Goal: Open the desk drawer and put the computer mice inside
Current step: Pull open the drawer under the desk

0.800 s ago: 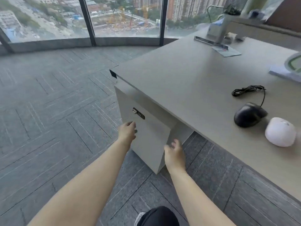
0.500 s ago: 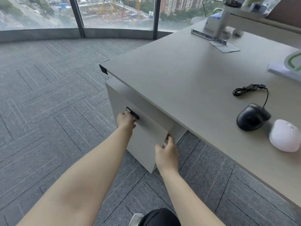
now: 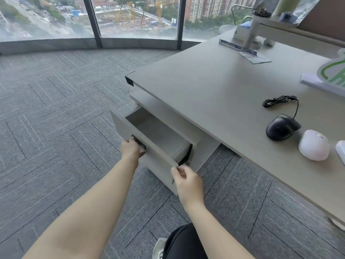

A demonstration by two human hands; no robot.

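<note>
The top drawer [image 3: 158,135] of the grey cabinet under the desk stands pulled partly out, and its inside looks bare. My left hand [image 3: 131,148] grips the black handle on the drawer front. My right hand [image 3: 187,181] pinches the right corner of that front panel. On the desk [image 3: 205,86] to the right lie a black wired mouse [image 3: 282,127] with its cable bundled behind it, and a white mouse [image 3: 313,144] just right of it. Both mice are well away from my hands.
A white object [image 3: 340,151] is cut off at the right edge beside the white mouse. A green-and-white sign [image 3: 330,75] and a monitor stand [image 3: 251,32] sit farther back on the desk. Grey carpet tiles surround the cabinet; my knee and shoe [image 3: 158,247] are at the bottom.
The drawer was closed before and has slid out toward me. My left hand went from the cabinet front to the handle; my right hand stayed at the panel's right edge.
</note>
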